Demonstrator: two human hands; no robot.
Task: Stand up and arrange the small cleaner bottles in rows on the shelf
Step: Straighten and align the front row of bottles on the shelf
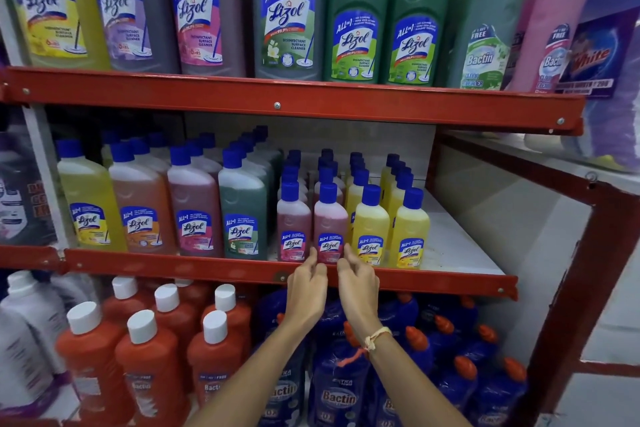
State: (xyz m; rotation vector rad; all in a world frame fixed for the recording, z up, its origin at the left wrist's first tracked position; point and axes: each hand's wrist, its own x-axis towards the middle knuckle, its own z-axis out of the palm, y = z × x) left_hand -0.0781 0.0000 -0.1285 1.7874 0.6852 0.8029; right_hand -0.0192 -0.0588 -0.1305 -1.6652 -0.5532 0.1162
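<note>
Small cleaner bottles with blue caps stand upright in rows on the middle shelf. Two rows hold pink liquid, fronted by a left pink bottle and a right pink bottle. Two rows to their right hold yellow liquid, fronted by a yellow bottle and another yellow bottle. My left hand and my right hand are raised in front of the red shelf lip, either side of the right pink bottle's base. Fingertips of both reach its label edge; neither hand is closed around it.
Larger cleaner bottles fill the left of the same shelf. White bare shelf floor lies right of the yellow rows. Big bottles stand on the shelf above; orange bottles and dark blue bottles below. A red frame post stands at right.
</note>
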